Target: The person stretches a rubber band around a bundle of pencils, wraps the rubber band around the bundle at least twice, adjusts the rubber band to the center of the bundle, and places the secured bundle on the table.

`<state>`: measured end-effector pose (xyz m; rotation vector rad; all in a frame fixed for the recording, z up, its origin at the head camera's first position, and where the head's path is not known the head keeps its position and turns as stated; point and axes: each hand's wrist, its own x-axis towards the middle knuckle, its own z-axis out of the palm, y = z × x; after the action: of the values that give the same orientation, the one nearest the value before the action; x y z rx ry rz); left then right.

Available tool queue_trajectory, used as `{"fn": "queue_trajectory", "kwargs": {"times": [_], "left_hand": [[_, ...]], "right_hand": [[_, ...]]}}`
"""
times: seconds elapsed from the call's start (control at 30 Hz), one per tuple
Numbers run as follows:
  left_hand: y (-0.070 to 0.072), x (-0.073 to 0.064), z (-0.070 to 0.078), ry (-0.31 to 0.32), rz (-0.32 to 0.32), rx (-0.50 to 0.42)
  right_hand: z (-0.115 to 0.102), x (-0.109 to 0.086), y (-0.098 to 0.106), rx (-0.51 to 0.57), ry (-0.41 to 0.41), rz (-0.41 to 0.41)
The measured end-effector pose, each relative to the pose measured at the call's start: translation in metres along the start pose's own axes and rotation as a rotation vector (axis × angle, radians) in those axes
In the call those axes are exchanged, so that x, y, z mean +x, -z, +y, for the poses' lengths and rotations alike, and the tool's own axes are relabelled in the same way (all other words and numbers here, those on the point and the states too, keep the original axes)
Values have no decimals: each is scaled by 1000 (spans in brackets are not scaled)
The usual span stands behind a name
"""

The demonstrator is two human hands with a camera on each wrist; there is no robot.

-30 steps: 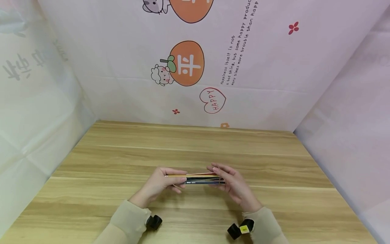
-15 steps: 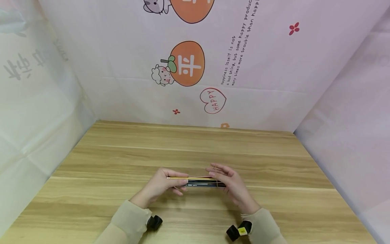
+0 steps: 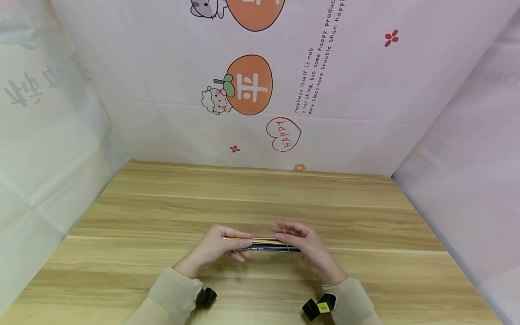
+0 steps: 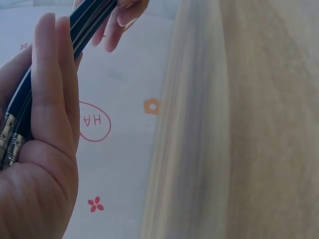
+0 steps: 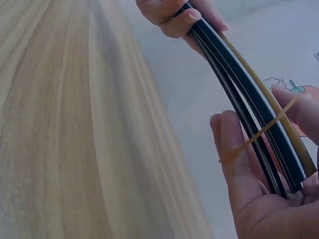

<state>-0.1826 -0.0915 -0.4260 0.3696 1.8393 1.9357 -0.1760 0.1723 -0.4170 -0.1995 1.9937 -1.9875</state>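
"Pencils [image 3: 268, 247] now?"
"Above the table [image 3: 260, 194], slightly lower in the head view than a second ago, gripped by the left hand [image 3: 221, 243]."
"Right hand [image 3: 308, 246]?"
"Fingers spread, the rubber band [image 5: 259, 134] (tan, taut) across them."

"Can you read the lettering [image 3: 257, 248] on the dark-blue pencil [image 3: 270, 248] beside the left hand [image 3: 217, 246]?"

"Too small."

"And the ferrules [image 4: 7, 129] inside that grip?"

"One runs off the left wrist view's edge."

"The rubber band [image 5: 259, 133]?"

"Its stretch behind the pencils [image 5: 260, 105], at the right hand [image 3: 312, 248], is hidden."
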Motion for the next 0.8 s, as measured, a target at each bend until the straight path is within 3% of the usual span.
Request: {"fn": "queue_trajectory", "kwargs": {"times": [0.2,0.4,0.8], "left_hand": [[-1,-1,1,-11,-22,-2],[-4,-3,2,-19,-75,-3],[0,-4,2,-10,-159,-36]], "right_hand": [[1,0,2,-54,-17,-41],[4,3,8,-22,-57,-61],[7,4,10,179,-108,23]]}}
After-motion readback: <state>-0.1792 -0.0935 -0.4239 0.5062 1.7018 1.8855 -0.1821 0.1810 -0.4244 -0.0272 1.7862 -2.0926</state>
